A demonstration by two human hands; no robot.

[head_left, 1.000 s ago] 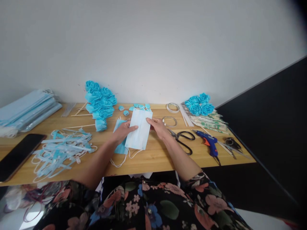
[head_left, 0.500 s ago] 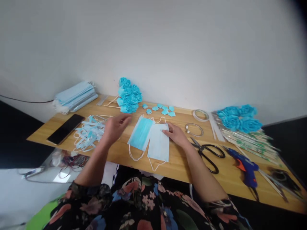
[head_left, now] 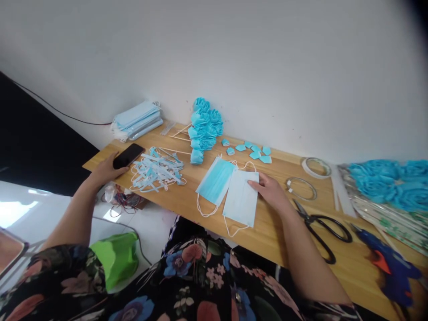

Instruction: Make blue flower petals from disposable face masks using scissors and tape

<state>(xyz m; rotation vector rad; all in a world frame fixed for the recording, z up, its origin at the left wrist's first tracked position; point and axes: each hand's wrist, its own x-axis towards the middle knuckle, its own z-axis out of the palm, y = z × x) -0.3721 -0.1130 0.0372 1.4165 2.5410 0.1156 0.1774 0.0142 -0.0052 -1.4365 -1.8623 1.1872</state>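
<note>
My left hand [head_left: 109, 169] is at the table's left end, thumb and fingers around the near end of a black smartphone [head_left: 129, 155], which lies on the table. My right hand [head_left: 272, 191] holds the upper right corner of a face mask [head_left: 240, 198], its white side up, with the thumb on top; the other fingertips are partly hidden. Beside it, to the left, a second face mask [head_left: 216, 180] lies blue side up. A heap of cut mask strips and ear loops [head_left: 157, 169] is just right of the phone.
Blue fabric roses on sticks [head_left: 205, 127] and small blue petal pieces [head_left: 256, 151] lie toward the wall. Stacked masks [head_left: 138, 118] are at the back left. On the right are a tape roll [head_left: 306, 168], a wire coil [head_left: 302, 196], black scissors [head_left: 323, 223] and a blue glue gun [head_left: 388, 263].
My left hand has moved left from above the strips to the phone and closed on it. My right hand stays at the mask's corner. The view has turned left.
</note>
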